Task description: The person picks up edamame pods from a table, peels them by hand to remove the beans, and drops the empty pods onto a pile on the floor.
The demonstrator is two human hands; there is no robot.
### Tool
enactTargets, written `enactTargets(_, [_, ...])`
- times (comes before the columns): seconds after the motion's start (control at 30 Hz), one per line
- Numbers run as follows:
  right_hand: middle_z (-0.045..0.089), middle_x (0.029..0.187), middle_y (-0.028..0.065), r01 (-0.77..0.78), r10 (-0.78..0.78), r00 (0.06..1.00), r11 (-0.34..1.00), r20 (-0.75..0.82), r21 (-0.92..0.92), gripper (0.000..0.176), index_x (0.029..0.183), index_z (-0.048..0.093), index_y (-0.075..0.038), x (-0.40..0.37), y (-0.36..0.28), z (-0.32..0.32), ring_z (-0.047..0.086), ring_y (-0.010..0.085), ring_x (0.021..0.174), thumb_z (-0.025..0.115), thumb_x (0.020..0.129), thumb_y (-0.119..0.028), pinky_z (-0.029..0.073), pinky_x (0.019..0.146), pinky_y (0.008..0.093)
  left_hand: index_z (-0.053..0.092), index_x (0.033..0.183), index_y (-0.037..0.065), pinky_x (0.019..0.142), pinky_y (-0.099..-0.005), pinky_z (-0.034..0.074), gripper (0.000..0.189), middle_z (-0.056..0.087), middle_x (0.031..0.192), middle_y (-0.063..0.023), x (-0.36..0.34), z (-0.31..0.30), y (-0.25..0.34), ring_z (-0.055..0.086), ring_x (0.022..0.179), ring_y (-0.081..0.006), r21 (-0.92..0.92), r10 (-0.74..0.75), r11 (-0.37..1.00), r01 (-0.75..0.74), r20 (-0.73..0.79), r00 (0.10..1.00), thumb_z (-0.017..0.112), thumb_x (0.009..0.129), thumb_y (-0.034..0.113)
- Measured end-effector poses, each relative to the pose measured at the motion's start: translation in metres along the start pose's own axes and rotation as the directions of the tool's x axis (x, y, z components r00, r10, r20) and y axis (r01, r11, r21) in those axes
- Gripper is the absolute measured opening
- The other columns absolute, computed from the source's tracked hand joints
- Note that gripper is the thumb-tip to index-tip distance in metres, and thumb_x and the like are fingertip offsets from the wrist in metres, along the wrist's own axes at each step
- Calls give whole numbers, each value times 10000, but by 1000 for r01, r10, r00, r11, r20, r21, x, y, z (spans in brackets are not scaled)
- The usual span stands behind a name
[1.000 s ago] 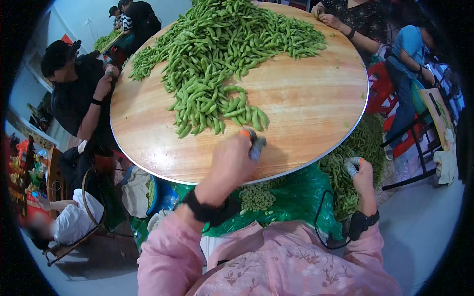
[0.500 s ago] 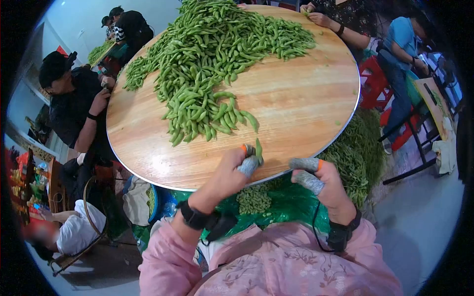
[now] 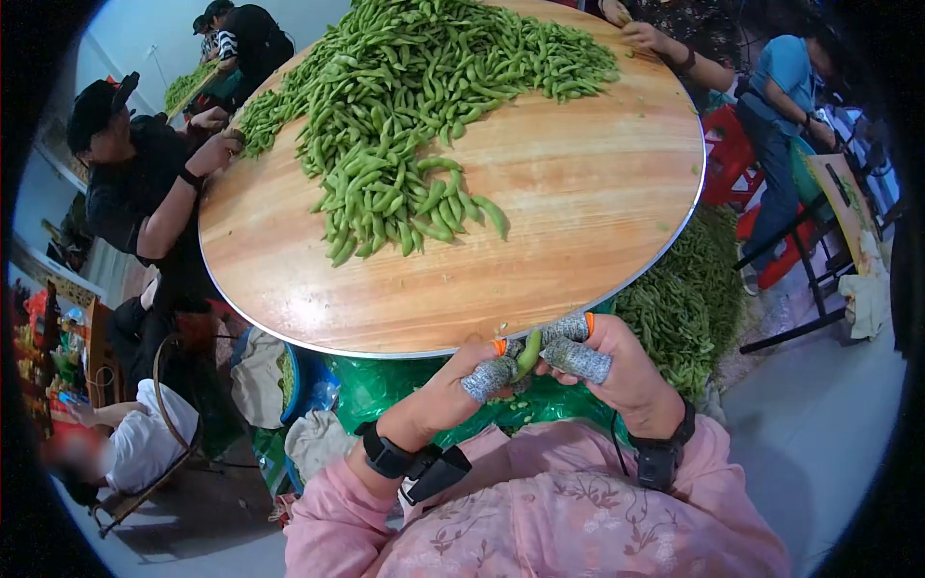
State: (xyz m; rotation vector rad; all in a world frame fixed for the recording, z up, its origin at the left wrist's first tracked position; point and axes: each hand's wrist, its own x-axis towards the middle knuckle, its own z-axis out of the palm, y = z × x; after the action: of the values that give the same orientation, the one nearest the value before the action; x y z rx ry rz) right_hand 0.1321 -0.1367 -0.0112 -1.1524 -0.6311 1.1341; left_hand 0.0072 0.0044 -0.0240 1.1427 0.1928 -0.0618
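Observation:
A single green soybean pod [image 3: 529, 354] is pinched between my two hands, just off the near rim of the round wooden table [image 3: 578, 193]. My left hand [image 3: 453, 390] grips it from the left, with grey knitted covers on thumb and finger. From the right, my right hand [image 3: 621, 371], with similar grey covers, closes its fingertips at the pod. The exact contact of the fingertips is partly hidden. Beyond my hands, a large heap of green soybean pods [image 3: 405, 116] covers the far and middle-left tabletop.
Green plastic [image 3: 376, 385] hangs below the table edge, between it and my lap. A blue tub [image 3: 306, 390] stands at the lower left, and piled pods [image 3: 684, 299] lie on the floor at right. Co-workers [image 3: 145, 183] sit around the table; a red stool [image 3: 727, 154] is at right.
My left hand has drawn the pod back from the tabletop to the near rim. My right hand has moved left to meet it, fingers closing at the pod.

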Motion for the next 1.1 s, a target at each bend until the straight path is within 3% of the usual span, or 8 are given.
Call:
enactTargets(0.4, [583, 802, 10, 134, -146, 986, 982, -85, -130, 105, 865, 575, 24, 2, 12, 0, 512, 68, 700, 493, 819, -22, 423, 648, 210, 544, 956, 21, 589, -259, 422, 265, 560, 794, -63, -2, 16, 0, 522, 660, -166, 314, 153, 943, -112, -108, 982, 498, 810, 237])
enactTargets(0.47, [583, 805, 9, 128, -136, 988, 985, -72, -112, 103, 865, 575, 23, 0, 10, 1, 514, 70, 709, 495, 819, -24, 423, 658, 210, 527, 1036, 39, 620, -296, 448, 329, 563, 852, -105, -9, 28, 9, 560, 701, -217, 982, 269, 183, 56, -105, 957, 575, 766, 221])
enactTargets(0.57, [584, 818, 9, 67, -66, 998, 996, 8, -54, 108, 881, 573, 22, 0, 9, -1, 519, 74, 733, 502, 819, -31, 425, 679, 213, 547, 1005, 39, 590, -326, 443, 316, 547, 754, -160, -7, 21, -9, 554, 656, -282, 999, 458, 33, -7, -9, 889, 599, 745, 210])
enactTargets(0.67, [586, 847, 10, 58, -59, 997, 998, 59, 8, 130, 918, 567, 21, 0, 15, -2, 525, 77, 760, 510, 821, -44, 427, 700, 218, 570, 852, 33, 505, -310, 418, 219, 543, 697, -128, 2, 9, -22, 536, 587, -254, 856, 552, 404, -323, 53, 832, 594, 734, 216])
enactTargets(0.8, [585, 898, 14, 179, -181, 983, 981, 21, 78, 171, 969, 554, 22, 2, 28, 2, 531, 78, 786, 518, 820, -52, 430, 715, 222, 568, 851, 35, 500, -265, 396, 178, 510, 657, -93, -6, 11, -23, 492, 549, -187, 459, 341, 855, -240, -151, 928, 575, 760, 189])
enactTargets(0.87, [586, 900, 16, 183, -184, 982, 982, 33, 42, 171, 970, 554, 24, 3, 29, -2, 531, 79, 789, 516, 821, -49, 433, 712, 223, 562, 887, 23, 504, -230, 366, 159, 477, 631, -68, -7, 9, -23, 445, 531, -141, -140, 35, 988, -62, -188, 982, 532, 797, 151])
enactTargets(0.97, [588, 897, 19, 160, -160, 987, 987, 26, 2, 167, 969, 554, 29, 2, 22, 0, 532, 80, 790, 507, 823, -37, 437, 704, 225, 549, 955, 9, 499, -209, 361, 253, 503, 680, -14, -8, 13, -13, 449, 565, -76, 379, 276, 903, -204, -147, 950, 464, 874, 233])
enactTargets(1.1, [591, 880, 21, 145, -143, 989, 986, 28, -83, 160, 964, 553, 34, 2, 21, -4, 534, 79, 786, 496, 825, -21, 444, 692, 227, 535, 985, 9, 595, -242, 428, 229, 551, 737, -30, -6, 11, -19, 518, 665, -98, 551, 416, 785, -282, -134, 899, 491, 858, 194])
